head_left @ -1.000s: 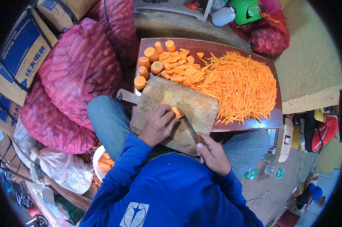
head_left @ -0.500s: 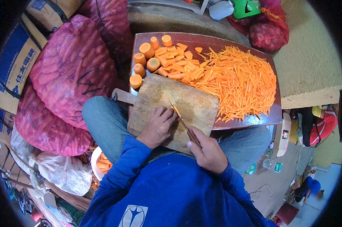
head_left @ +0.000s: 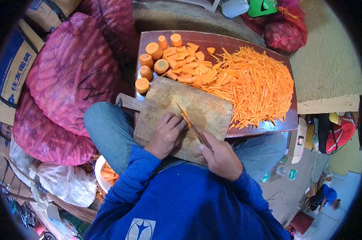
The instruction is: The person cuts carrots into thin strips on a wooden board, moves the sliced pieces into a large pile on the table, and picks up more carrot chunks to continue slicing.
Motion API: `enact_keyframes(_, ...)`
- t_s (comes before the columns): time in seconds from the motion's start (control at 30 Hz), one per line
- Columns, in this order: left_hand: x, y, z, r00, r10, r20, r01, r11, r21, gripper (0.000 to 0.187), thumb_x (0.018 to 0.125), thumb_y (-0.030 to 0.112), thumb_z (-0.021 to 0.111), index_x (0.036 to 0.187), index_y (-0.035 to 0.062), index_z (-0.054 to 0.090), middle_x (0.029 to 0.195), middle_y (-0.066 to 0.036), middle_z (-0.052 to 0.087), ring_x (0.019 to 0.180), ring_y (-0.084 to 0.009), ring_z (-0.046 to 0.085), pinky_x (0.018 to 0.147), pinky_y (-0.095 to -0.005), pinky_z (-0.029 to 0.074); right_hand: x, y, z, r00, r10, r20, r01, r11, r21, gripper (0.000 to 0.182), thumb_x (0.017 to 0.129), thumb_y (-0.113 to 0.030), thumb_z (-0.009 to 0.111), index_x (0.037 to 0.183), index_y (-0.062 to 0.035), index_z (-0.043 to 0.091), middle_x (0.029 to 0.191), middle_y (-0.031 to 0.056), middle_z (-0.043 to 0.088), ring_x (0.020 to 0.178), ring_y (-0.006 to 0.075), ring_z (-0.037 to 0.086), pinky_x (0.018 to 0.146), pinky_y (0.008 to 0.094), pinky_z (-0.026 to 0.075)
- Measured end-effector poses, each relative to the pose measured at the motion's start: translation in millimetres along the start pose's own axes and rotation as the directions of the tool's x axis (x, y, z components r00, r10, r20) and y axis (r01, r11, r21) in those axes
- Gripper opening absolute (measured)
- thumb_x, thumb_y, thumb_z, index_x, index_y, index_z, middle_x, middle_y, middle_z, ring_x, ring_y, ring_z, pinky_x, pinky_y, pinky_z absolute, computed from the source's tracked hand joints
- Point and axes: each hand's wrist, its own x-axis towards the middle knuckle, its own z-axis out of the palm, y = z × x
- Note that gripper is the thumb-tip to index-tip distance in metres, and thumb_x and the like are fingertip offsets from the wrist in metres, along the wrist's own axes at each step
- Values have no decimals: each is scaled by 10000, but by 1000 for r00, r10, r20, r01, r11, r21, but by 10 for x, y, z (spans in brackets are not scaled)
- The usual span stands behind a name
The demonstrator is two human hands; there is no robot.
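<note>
My right hand (head_left: 222,160) is wrapped round the wooden handle of a knife (head_left: 196,132). Its blade slants up and left over a worn wooden cutting board (head_left: 161,94) at my lap. Against the blade's left side, a small carrot piece (head_left: 184,116) shows at the fingertips of my left hand (head_left: 168,135), whose curled fingers hold it on the board. Most of that piece is hidden under the fingers. Beyond the board, cut carrot chunks (head_left: 184,64) lie beside a large heap of carrot sticks (head_left: 261,88). Several thick carrot stubs (head_left: 153,50) stand at the left.
The board's far edge rests by a dark red wooden table (head_left: 225,42). Pink mesh sacks (head_left: 75,76) are piled at my left, with a white bowl (head_left: 101,174) of carrot pieces below. A concrete ledge (head_left: 325,68) runs right. Another person (head_left: 327,195) is far off at lower right.
The knife has turned slightly in my right hand, and the blade now lies closer to the left fingertips. My left hand stays on the carrot piece. The whole view has shifted a little.
</note>
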Motion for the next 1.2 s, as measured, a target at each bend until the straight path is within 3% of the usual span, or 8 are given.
enact_keyframes(0.43, -102, 23, 21, 1000, -4, 11, 4, 1000, -20, 450, 784, 23, 759, 1226, -30, 698, 1222, -166, 666, 1096, -373, 614, 948, -479, 519, 55, 98, 167, 1000, 0, -10, 0, 999, -43, 396, 1073, -229, 587, 1389, -11, 492, 859, 369, 688, 850, 586, 679, 736, 658, 512)
enact_keyframes(0.57, -101, 28, 35, 1000, 3, -7, -4, 999, -32, 491, 733, 7, 759, 1220, -22, 695, 1250, -163, 660, 1110, -374, 610, 963, -487, 511, 204, 103, 206, 1000, 10, -30, -12, 997, -77, 383, 1073, -227, 588, 1384, -19, 508, 880, 364, 695, 860, 582, 682, 742, 653, 518)
enact_keyframes(0.7, -148, -58, 59, 1000, 9, -4, -9, 999, -53, 550, 690, 2, 761, 1234, -15, 680, 1236, -162, 657, 1121, -374, 602, 974, -483, 504, 102, 78, 111, 999, 11, -47, -10, 1000, 22, 374, 1071, -219, 591, 1385, -25, 531, 904, 346, 707, 867, 571, 691, 747, 633, 529)
enact_keyframes(0.87, -125, -24, 11, 1000, -22, 13, 23, 998, -65, 568, 684, 1, 761, 1245, -10, 674, 1217, -161, 655, 1100, -377, 599, 967, -475, 497, -91, 6, 73, 998, 59, -14, -58, 997, 59, 380, 1068, -216, 591, 1388, -20, 527, 885, 343, 703, 861, 564, 695, 747, 619, 532)
enact_keyframes(0.93, -115, -10, -5, 999, -30, 29, 31, 998, -50, 567, 683, 0, 761, 1244, -7, 676, 1210, -159, 653, 1093, -376, 598, 964, -472, 493, -45, 87, 179, 999, 33, -28, -35, 997, -68, 387, 1064, -219, 597, 1386, -17, 528, 874, 342, 702, 853, 557, 700, 741, 616, 532)
enact_keyframes(1.03, -105, 14, -19, 997, -38, 68, 41, 999, -36, 567, 682, 2, 762, 1243, -7, 679, 1200, -152, 651, 1085, -372, 597, 960, -470, 487, 110, 55, 168, 998, 58, 2, -58, 993, -103, 397, 1062, -214, 598, 1398, -21, 512, 871, 341, 704, 850, 553, 702, 740, 625, 529)
enact_keyframes(1.2, -147, -16, 1, 1000, -22, 13, 22, 998, -54, 528, 693, 4, 764, 1217, -11, 701, 1215, -146, 660, 1094, -363, 603, 955, -470, 488, -54, 11, 88, 1000, 27, -4, -27, 1000, -15, 387, 1064, -228, 596, 1377, -20, 507, 863, 348, 699, 841, 565, 691, 737, 654, 516)
